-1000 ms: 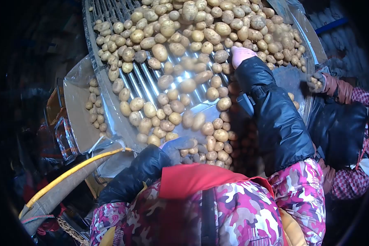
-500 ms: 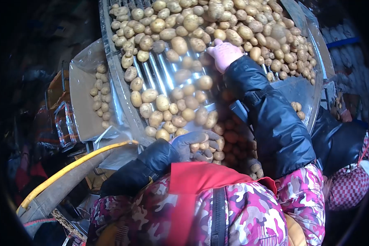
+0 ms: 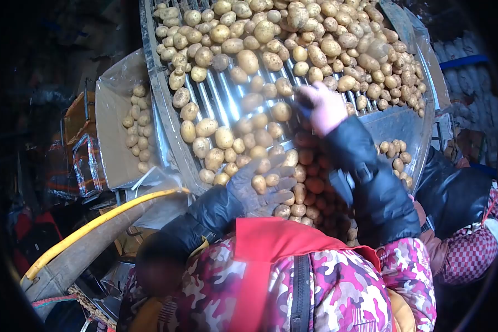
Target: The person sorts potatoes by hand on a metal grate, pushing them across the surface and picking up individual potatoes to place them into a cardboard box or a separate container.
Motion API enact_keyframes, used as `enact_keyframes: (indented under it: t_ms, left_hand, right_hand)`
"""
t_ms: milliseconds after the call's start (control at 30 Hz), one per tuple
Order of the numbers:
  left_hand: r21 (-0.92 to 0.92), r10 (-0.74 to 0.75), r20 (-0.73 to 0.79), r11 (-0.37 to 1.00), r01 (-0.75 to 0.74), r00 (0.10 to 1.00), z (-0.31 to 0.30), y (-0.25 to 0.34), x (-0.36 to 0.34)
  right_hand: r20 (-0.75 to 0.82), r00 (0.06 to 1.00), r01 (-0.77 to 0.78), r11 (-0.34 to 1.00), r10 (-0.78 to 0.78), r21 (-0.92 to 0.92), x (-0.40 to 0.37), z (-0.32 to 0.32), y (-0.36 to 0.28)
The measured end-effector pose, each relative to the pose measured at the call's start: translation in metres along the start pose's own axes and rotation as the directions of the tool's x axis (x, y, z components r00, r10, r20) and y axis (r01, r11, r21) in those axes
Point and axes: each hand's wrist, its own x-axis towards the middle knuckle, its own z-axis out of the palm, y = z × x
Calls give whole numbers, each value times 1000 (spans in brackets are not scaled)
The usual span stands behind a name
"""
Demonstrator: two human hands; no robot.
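Note:
My left hand (image 3: 253,189), in a grey glove, is open with its fingers spread at the near end of the sorting rack. Two small potatoes (image 3: 265,181) lie against its palm and fingers. My right hand (image 3: 328,110), in a pink glove and blurred by motion, is closed around a dark potato (image 3: 305,97) above the rack's right side. Beneath and around both hands, potatoes (image 3: 213,159) lie or roll on the metal bars (image 3: 213,97). Below my right forearm, more potatoes (image 3: 314,185) sit in shadow.
A thick heap of potatoes (image 3: 337,41) covers the far end of the rack. On the left stands a lined carton (image 3: 113,127) part filled with potatoes. A yellow hose (image 3: 94,219) curves at lower left. At the right is a co-worker's dark sleeve (image 3: 454,188).
My right hand has drawn back toward me from the heap, now with a dark potato. My left hand has spread its fingers around the potatoes it was cupping.

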Motion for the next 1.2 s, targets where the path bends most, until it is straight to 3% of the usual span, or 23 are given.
enact_keyframes:
  t_ms: [33,67,100,133,167,200,267,300,367,400,500,567,633,667,767,800,900,967,1000,1100,1133,1167,1200]
  left_hand:
    - [12,28,0,1000,-28,1000,4,1,2]
    - [22,56,1,998,-56,998,11,3,5]
    - [29,82,-1,996,-82,997,15,3,6]
    - [418,177,83,887,-196,981,9,3,9]
    - [800,271,168,524,-292,948,3,3,12]
    - [942,359,249,128,-312,900,-3,3,15]
    - [756,344,54,599,-264,937,-13,4,12]
    - [436,179,-55,889,-137,982,-24,10,8]
    - [246,129,-69,963,-109,989,-37,6,2]
    - [233,100,-171,971,-58,980,-11,6,-3]
    - [237,53,-289,971,18,956,28,6,-9]
    - [271,21,-201,962,34,979,12,9,-7]
    - [318,17,-123,948,24,992,0,11,-4]
    - [302,2,24,953,-9,1000,-14,18,2]
    - [293,61,-95,956,-31,994,-14,12,1]
    - [385,117,-214,923,-26,970,3,10,-4]
    - [410,175,-336,912,-24,926,28,6,-5]
    - [389,184,-390,921,-20,902,29,4,-6]
    - [282,96,-375,959,15,922,24,8,-3]
    - [203,87,-244,978,-36,966,0,1,-6]
    - [298,134,-371,955,-19,919,22,-3,-18]
    - [326,44,-340,942,74,939,23,1,-21]
    - [364,155,-367,931,-11,917,30,-10,-32]
  right_hand:
    - [-80,994,80,994,-74,77,-22,-13,-30]
    - [-6,990,140,982,-140,129,-36,-13,-38]
    - [-32,910,415,910,-414,14,-48,-18,-54]
    - [110,950,275,951,-291,140,-62,-6,-61]
    - [149,915,334,910,-376,244,-69,-7,-72]
    - [142,920,328,915,-366,234,-69,-8,-77]
    - [65,943,309,933,-325,185,-64,-7,-70]
    - [-6,955,295,944,-298,149,-51,-4,-59]
    - [-148,976,172,980,-157,98,-20,6,-42]
    - [-177,966,203,976,-187,75,-2,13,-27]
    - [-151,987,53,997,-62,-59,48,17,-7]
    - [-230,970,57,991,-84,-121,85,21,0]
    - [-157,981,80,973,-115,-216,116,29,4]
    - [-77,989,93,944,-123,-315,125,32,-1]
    - [109,988,-84,967,113,-241,129,19,-19]
    - [145,981,-103,976,132,-191,128,19,-16]
    - [80,994,-61,992,70,-110,91,27,9]
    - [-35,998,-50,985,45,-163,48,36,13]
    - [-55,998,-31,995,26,-95,27,43,19]
    - [87,993,-68,981,85,-181,-32,34,-5]
    - [-77,991,96,986,-107,-136,-50,49,8]
    - [-74,989,114,982,-126,-148,-64,51,7]
    - [-138,971,169,968,-196,-185,-78,56,8]
